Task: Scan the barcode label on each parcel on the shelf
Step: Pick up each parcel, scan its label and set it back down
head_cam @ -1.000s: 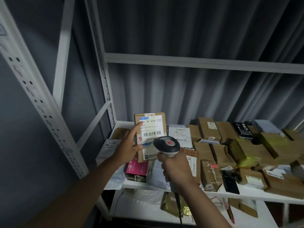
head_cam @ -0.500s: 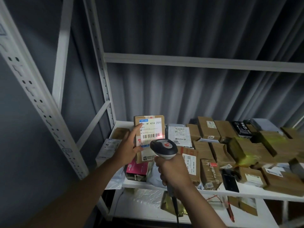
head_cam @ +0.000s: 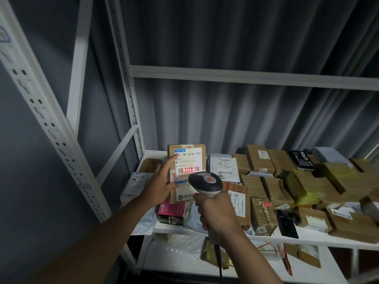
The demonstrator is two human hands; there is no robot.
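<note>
My left hand (head_cam: 159, 186) holds a brown cardboard parcel (head_cam: 187, 160) upright by its left edge, thumb across the front, its white label facing me. A red scan line glows on the label's barcode (head_cam: 188, 170). Just below and right of it, my right hand (head_cam: 216, 213) grips the handle of a grey handheld scanner (head_cam: 205, 183), whose head points at the label. The scanner's cable hangs down below my wrist. Many other parcels lie on the white shelf (head_cam: 307, 239) to the right.
A pink box (head_cam: 171, 211) and grey mailer bags lie under the held parcel at the shelf's left end. Brown boxes, a black box (head_cam: 301, 159) and yellow-taped parcels (head_cam: 303, 187) crowd the right. White perforated uprights (head_cam: 47, 128) stand left. A lower shelf holds more packages.
The scanner's red line, faint half a second ago, now lies brightly across the barcode. The scanner head has shifted slightly left and toward the label. The parcel stays held upright.
</note>
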